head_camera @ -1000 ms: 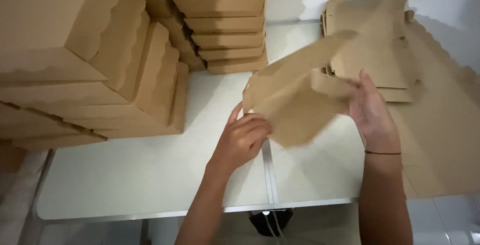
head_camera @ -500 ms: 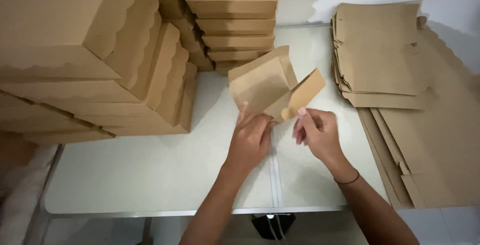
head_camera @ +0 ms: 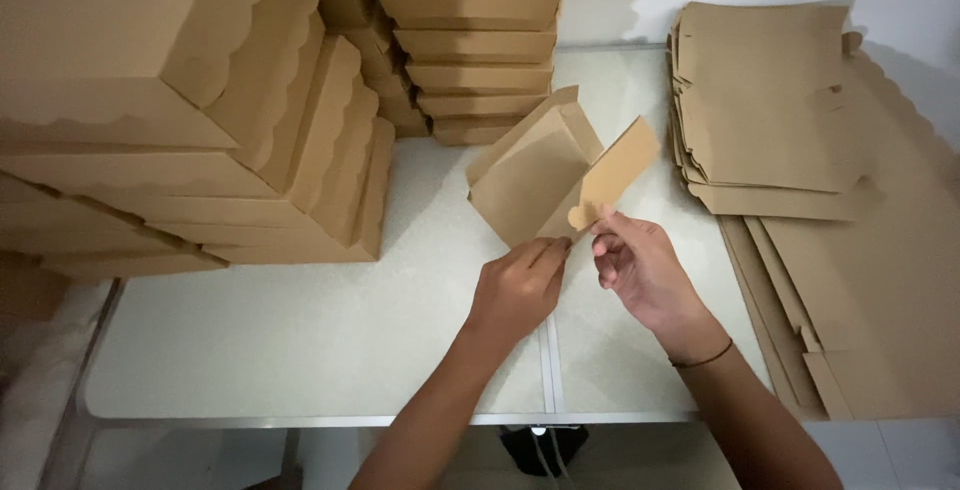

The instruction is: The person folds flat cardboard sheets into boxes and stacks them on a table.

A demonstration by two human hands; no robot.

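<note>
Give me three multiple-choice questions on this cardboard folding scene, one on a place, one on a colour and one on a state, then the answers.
1. Where is the pile of flat unfolded cardboard sheets?
A. right side of the table
B. under the table
C. at the near left corner

2. What colour is the partly folded box?
A. white
B. kraft brown
C. blue

3. How does the partly folded box stand?
A. lying closed on a stack
B. held up by the left hand, with the right hand pinching its flap
C. crushed flat under a palm

Answers: 1 A, the sheets lie at right; 2 B, plain brown card; 3 B, both hands grip it above the white table.
</note>
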